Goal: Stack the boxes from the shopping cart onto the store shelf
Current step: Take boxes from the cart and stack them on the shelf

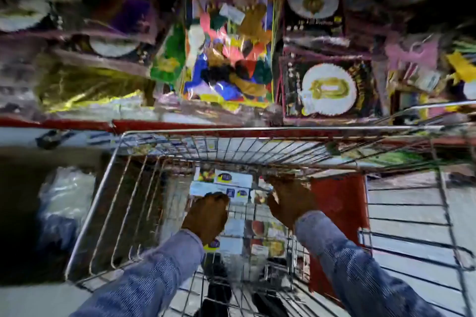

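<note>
Both hands were down in the shopping cart (123, 188) — left hand (207, 216) and right hand (288, 201) curled on a box (226, 183); a loose grip could drop it against the wire before the shelf (77, 125).

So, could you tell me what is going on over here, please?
A person is reaching into a wire shopping cart with both hands. The left hand and right hand are closing around a box lying in the cart, with more boxes below. The store shelf ahead is packed with colourful packages.
</note>
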`<state>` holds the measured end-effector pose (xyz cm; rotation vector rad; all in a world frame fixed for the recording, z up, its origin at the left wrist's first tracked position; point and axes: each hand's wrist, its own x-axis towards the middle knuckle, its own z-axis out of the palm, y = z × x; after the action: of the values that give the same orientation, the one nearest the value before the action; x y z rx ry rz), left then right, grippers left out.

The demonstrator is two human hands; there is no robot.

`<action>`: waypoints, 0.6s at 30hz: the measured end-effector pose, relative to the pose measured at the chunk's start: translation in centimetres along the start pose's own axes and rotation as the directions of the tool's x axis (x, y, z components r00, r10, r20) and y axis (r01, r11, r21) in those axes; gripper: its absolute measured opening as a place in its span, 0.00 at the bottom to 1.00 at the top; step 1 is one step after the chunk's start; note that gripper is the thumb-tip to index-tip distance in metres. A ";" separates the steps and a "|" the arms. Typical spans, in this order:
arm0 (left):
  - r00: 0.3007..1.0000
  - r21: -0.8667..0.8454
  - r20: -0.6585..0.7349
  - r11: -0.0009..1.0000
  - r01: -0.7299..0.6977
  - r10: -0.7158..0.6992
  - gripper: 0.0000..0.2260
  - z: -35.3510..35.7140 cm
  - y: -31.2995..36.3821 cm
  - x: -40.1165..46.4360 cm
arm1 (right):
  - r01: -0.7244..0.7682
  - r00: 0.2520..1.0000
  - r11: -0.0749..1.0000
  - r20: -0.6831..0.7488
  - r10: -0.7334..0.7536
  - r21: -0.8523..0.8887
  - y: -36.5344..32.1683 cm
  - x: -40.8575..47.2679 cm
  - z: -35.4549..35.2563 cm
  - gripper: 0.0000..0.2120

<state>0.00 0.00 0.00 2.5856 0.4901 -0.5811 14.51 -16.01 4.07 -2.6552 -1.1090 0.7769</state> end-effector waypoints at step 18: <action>0.985 0.290 -0.018 0.943 -0.160 0.173 0.34 9.5 -4.2 6.8 | 0.112 0.966 0.989 0.243 -0.085 -0.101 2.8 11.2 9.3 0.30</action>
<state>1.01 0.53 -12.39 2.8849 0.2073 -0.5750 18.00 -10.63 -9.25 -2.6245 -1.3712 1.0653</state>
